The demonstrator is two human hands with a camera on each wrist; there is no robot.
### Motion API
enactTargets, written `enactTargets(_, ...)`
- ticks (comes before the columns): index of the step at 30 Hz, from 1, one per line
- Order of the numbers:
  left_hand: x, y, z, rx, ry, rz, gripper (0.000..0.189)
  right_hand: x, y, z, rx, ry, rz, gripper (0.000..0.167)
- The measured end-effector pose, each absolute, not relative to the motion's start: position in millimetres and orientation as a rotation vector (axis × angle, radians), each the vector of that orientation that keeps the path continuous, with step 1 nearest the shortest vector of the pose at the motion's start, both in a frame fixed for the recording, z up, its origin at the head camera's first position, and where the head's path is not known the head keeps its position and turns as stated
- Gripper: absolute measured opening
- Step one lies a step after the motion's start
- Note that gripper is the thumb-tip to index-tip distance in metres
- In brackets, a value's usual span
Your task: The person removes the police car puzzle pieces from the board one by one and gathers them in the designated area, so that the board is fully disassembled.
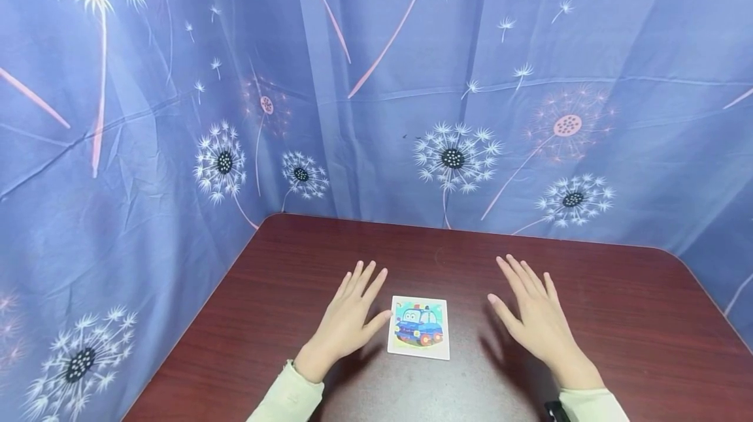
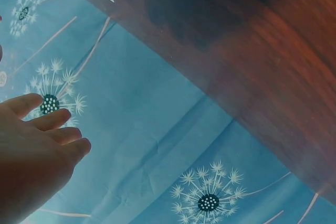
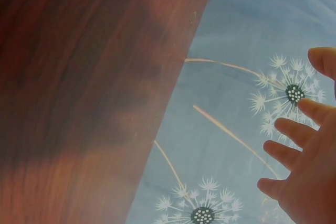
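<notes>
The head view is bright and mostly sharp, the blue fabric curtain printed with dandelions (image 1: pixel 376 147) lit softly, with pale sheen along its folds. A whitish glare spreads over the near middle of the glossy red-brown wood-grain counter (image 1: pixel 312 265). Dark, soft-edged shadows fall inward beside the bare left hand (image 1: pixel 344 327) and bare right hand (image 1: pixel 536 327). Both wrist views are dimmer, hazy and softer; broad blurred shadows darken the counter there, and both palms look shaded.

Draped nook (image 1: pixel 288 115): blue fabric (image 1: pixel 388 134), table (image 1: pixel 635 317)
</notes>
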State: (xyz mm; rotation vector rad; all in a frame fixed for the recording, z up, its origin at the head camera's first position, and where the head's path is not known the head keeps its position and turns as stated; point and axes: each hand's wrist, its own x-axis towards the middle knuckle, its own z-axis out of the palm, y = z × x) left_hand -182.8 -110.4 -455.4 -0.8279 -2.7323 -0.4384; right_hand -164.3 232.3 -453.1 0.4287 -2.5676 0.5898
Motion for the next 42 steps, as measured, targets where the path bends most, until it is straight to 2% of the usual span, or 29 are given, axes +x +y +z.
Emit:
enactTargets(18, -172, -99, -461, -0.961, -2.743, -0.391, 0.067, -180, 213, -445, 0.514, -2.557, 0.742, 0.063)
enactTargets(42, -159, -84, -475, -1.187, -2.735, -0.393, 0.064, -199, 182, -444, 0.597, -2.59, 1.164, 0.057)
